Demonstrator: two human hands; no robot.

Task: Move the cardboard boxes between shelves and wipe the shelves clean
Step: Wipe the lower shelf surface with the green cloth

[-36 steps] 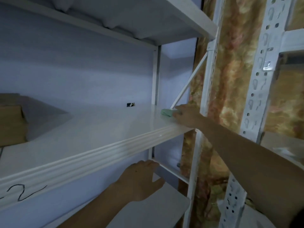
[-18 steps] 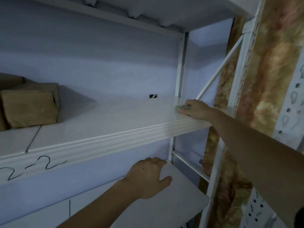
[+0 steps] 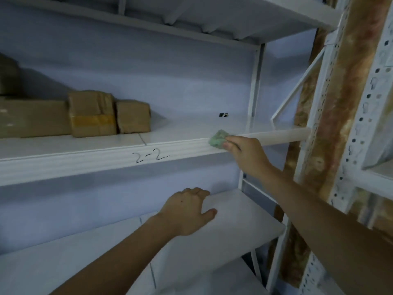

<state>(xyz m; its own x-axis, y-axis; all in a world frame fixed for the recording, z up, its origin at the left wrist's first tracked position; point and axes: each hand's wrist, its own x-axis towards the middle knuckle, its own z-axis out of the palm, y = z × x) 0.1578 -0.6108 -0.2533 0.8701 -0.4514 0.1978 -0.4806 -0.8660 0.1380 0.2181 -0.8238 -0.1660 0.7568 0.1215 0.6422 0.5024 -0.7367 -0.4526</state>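
Observation:
My right hand (image 3: 244, 153) grips a small green cloth (image 3: 217, 139) and holds it against the front edge of the white middle shelf (image 3: 174, 128), just right of the handwritten mark "2-2" (image 3: 151, 158). Several brown cardboard boxes (image 3: 91, 113) stand at the left of that shelf, against the back wall. My left hand (image 3: 187, 211) rests on the lower white shelf (image 3: 223, 241), palm down, holding nothing.
An upper shelf (image 3: 234, 18) hangs overhead. White perforated uprights (image 3: 331, 103) and a diagonal brace (image 3: 297, 86) close the rack's right side, with a marbled brown wall behind. A small black tag (image 3: 223, 115) sits at the back of the middle shelf.
My right hand has drawn the cloth leftward and forward from the shelf's right rear to its front edge. The view has swung left, so more boxes show. The left hand has stayed put.

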